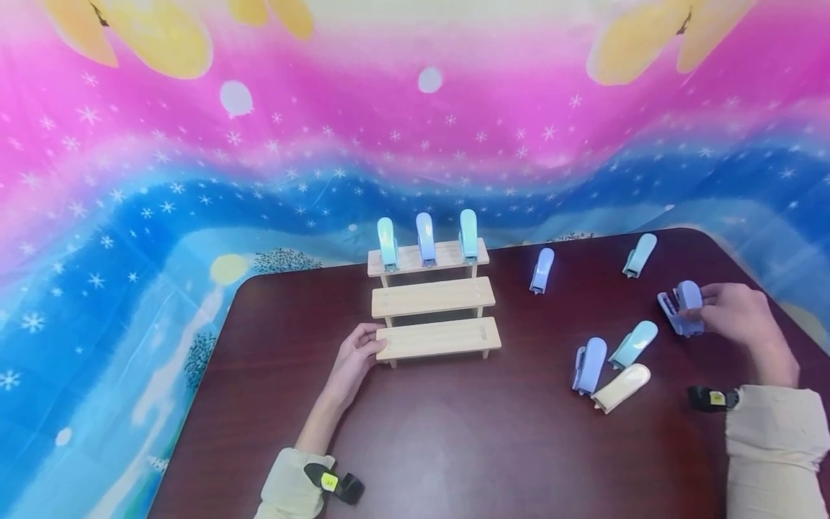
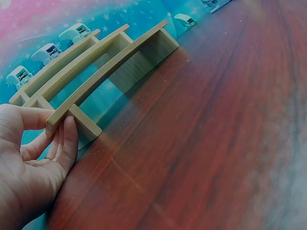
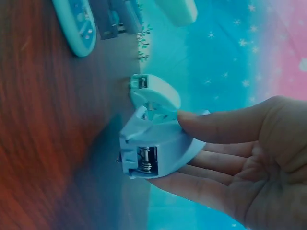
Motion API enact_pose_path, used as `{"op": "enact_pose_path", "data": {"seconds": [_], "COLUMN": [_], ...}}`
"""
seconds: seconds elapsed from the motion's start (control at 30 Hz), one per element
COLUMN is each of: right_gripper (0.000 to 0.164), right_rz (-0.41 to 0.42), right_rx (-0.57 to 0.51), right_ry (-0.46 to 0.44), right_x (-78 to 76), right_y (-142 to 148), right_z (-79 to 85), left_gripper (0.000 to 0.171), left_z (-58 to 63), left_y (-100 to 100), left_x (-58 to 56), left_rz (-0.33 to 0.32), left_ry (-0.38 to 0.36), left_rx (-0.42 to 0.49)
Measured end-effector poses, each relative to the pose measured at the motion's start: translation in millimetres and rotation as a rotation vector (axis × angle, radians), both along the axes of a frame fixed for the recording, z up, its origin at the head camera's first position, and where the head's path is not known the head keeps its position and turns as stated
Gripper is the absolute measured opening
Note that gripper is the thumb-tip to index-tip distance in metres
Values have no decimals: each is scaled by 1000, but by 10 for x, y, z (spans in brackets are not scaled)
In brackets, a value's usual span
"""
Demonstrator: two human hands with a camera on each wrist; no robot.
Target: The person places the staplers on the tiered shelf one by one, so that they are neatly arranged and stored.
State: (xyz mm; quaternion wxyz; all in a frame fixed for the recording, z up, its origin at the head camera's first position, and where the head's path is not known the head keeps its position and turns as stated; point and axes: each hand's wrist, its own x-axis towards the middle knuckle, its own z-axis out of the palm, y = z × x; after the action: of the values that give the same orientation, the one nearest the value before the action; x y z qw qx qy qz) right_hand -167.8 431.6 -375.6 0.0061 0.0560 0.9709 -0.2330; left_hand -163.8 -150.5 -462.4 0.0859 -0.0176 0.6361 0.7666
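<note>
My right hand (image 1: pixel 739 321) grips a lavender stapler (image 1: pixel 689 308) near the table's right side. In the right wrist view the thumb presses one side of this stapler (image 3: pixel 165 151) and the fingers lie along the other. At the rack's left end, my left hand (image 1: pixel 350 364) pinches the lowest board of a three-step wooden rack (image 1: pixel 437 340), thumb above and fingers beneath in the left wrist view. Three staplers stand upright on the top step: a mint one (image 1: pixel 387 244), a lavender one (image 1: pixel 425 239) and another mint one (image 1: pixel 468 236).
On the dark red table (image 1: pixel 454 447) lie a lavender stapler (image 1: pixel 541 271) right of the rack and a mint stapler (image 1: pixel 640 255) at the back right. Closer in, a lavender stapler (image 1: pixel 590 366), a mint stapler (image 1: pixel 634 344) and a cream stapler (image 1: pixel 621 388) sit together. A patterned cloth (image 1: pixel 389 108) hangs behind.
</note>
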Motion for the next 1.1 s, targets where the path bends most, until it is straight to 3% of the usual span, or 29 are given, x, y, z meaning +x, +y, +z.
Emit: {"op": "enact_pose_path", "data": {"seconds": [0.33, 0.53, 0.77, 1.1], "right_gripper": [43, 49, 57, 54], "right_rz": [-112, -100, -74, 35], "right_rx": [-11, -60, -251, -333], "right_ry": [167, 232, 180, 147], "right_x": [49, 99, 106, -52], "right_y": [-481, -770, -1095, -1628], "right_z": [328, 514, 654, 748], "left_gripper": [33, 34, 32, 33], "left_z": [9, 10, 7, 5], "left_y": [-13, -8, -3, 0], "left_x": [7, -15, -39, -27], "left_rz": [2, 2, 5, 10], "left_ry": [-2, -3, -6, -5], "left_rx": [-4, -9, -3, 3]}}
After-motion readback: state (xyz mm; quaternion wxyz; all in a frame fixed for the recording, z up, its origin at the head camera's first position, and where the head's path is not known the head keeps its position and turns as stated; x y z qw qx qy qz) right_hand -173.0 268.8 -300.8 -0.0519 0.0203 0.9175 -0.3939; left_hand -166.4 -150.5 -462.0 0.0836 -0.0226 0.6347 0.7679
